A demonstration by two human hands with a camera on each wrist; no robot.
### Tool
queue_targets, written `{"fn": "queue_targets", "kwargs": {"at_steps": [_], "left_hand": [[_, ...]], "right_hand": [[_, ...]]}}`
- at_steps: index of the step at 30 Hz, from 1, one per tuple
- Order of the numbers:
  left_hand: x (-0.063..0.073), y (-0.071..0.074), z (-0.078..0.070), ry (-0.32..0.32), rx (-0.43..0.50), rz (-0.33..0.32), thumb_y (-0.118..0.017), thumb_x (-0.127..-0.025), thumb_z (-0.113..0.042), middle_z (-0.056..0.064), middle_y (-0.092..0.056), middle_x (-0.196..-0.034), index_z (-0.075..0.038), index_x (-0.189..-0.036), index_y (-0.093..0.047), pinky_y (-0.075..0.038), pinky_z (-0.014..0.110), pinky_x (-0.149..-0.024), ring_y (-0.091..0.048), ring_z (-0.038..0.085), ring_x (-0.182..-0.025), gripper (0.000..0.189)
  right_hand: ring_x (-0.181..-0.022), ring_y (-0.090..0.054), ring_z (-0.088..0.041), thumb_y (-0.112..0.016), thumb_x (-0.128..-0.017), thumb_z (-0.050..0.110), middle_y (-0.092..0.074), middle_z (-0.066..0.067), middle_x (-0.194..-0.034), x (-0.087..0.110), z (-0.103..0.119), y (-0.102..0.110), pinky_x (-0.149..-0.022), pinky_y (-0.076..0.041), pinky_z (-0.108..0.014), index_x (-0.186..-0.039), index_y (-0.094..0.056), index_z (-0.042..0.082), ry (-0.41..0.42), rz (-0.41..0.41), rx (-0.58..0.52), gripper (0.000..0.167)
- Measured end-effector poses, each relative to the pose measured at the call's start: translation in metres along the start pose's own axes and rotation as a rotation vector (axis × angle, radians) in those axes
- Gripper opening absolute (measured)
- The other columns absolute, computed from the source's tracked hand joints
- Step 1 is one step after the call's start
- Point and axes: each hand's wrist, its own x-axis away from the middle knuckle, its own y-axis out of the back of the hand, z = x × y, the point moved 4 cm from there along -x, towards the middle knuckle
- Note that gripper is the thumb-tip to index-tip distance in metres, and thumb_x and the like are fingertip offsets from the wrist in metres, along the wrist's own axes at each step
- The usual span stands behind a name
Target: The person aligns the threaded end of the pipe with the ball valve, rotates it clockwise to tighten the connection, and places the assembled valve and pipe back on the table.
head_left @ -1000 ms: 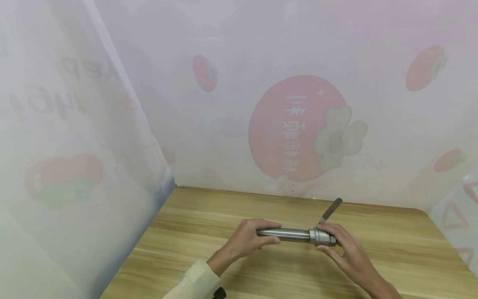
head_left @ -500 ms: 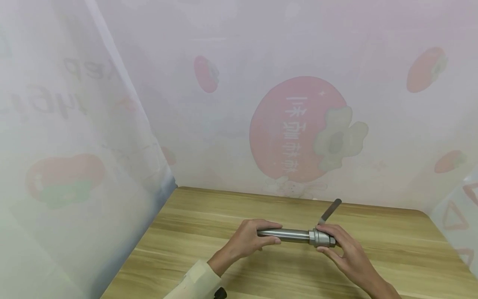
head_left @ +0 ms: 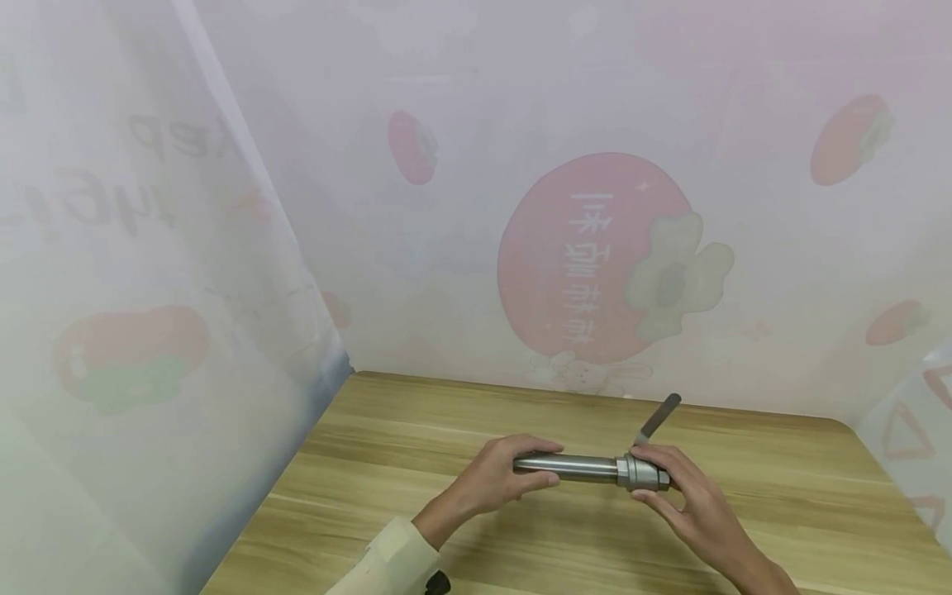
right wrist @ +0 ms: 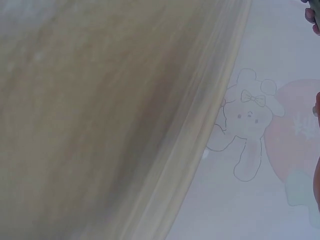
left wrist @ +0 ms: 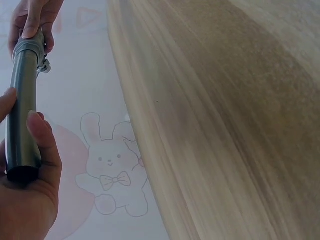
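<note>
A smooth steel pipe [head_left: 583,468] with a ball valve [head_left: 640,473] at its right end lies level across both hands, over the wooden table. The valve's dark lever [head_left: 660,418] points up and to the right, away from the person. My left hand [head_left: 491,475] grips the pipe's left end between thumb and fingers; in the left wrist view the pipe's open end [left wrist: 23,173] sits at the palm. My right hand [head_left: 692,504] pinches the valve body, thumb on the near side and fingers on the far side. Only slivers of the hands show at the right wrist view's edge.
The wooden table [head_left: 372,463] ends at the back against a pale printed curtain [head_left: 461,273] with strawberries and a rabbit. Another curtain [head_left: 134,273] hangs along the left side. A small black object [head_left: 438,583] shows by the left sleeve [head_left: 394,558].
</note>
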Motion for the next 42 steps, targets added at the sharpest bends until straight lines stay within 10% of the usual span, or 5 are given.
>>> {"fn": "queue_targets", "kwargs": {"at_steps": [8, 33, 42], "left_hand": [[0.0, 0.002, -0.002, 0.002, -0.002, 0.058, -0.075, -0.103, -0.034, 0.003, -0.074, -0.132, -0.013, -0.142, -0.067, -0.058, 0.023, -0.095, -0.068, 0.005, -0.108, 0.045], [0.0, 0.01, 0.007, 0.015, 0.192, 0.151, -0.077, -0.104, -0.018, 0.005, -0.071, -0.136, -0.015, -0.144, -0.067, -0.057, 0.025, -0.096, -0.068, 0.009, -0.112, 0.041], [0.0, 0.006, 0.009, 0.028, 0.296, 0.161, -0.077, -0.103, -0.011, 0.012, -0.071, -0.133, -0.012, -0.143, -0.068, -0.064, 0.029, -0.076, -0.071, 0.01, -0.091, 0.042]], "right_hand": [[-0.124, -0.06, 0.006, -0.092, -0.075, -0.01, -0.068, -0.009, -0.138, 0.001, -0.001, 0.002, -0.091, -0.053, -0.008, -0.147, -0.063, 0.006, -0.014, 0.004, -0.011, 0.079], [-0.127, -0.06, 0.005, -0.091, -0.074, -0.015, -0.068, -0.011, -0.137, -0.002, -0.002, 0.004, -0.096, -0.054, -0.009, -0.145, -0.063, 0.002, -0.005, -0.009, -0.073, 0.079], [-0.128, -0.06, 0.006, -0.091, -0.074, -0.014, -0.068, -0.01, -0.138, -0.001, 0.0, 0.004, -0.097, -0.054, -0.008, -0.145, -0.064, 0.003, 0.002, -0.005, -0.069, 0.078]]}}
